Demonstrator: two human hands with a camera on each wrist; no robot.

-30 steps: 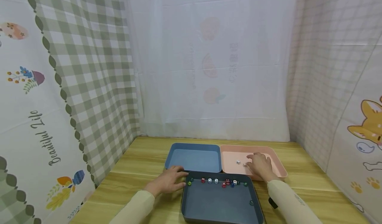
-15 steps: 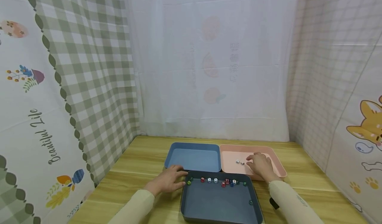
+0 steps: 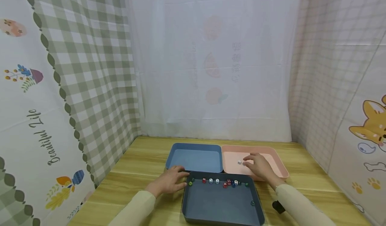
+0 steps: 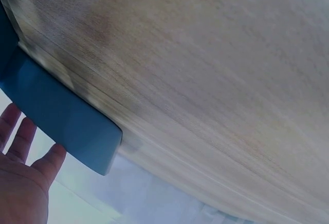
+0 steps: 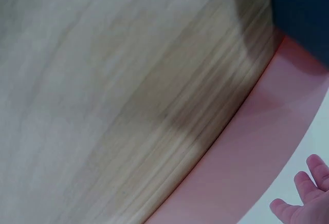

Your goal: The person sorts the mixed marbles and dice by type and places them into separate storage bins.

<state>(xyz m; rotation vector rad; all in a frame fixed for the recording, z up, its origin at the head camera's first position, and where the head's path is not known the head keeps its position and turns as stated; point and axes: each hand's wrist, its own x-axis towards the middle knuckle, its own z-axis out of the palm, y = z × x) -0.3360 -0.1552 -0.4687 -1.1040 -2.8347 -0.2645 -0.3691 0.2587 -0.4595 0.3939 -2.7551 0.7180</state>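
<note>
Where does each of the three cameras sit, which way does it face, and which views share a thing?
Head: worn high, looking forward and down at three trays; both hands, left hand and right hand, and sleeves show.
Left wrist: low beside the table, facing the light blue tray; fingers show.
Right wrist: low, facing the pink tray; fingertips show.
Each wrist view shares its tray with the head view.

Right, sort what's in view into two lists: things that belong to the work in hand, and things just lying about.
In the work:
- right hand, over the pink tray
- white die in the pink tray
- dark tray with its row of dice
- left hand, at the dark tray's corner

Lying about:
- light blue tray
- wooden table
- patterned cloths
</note>
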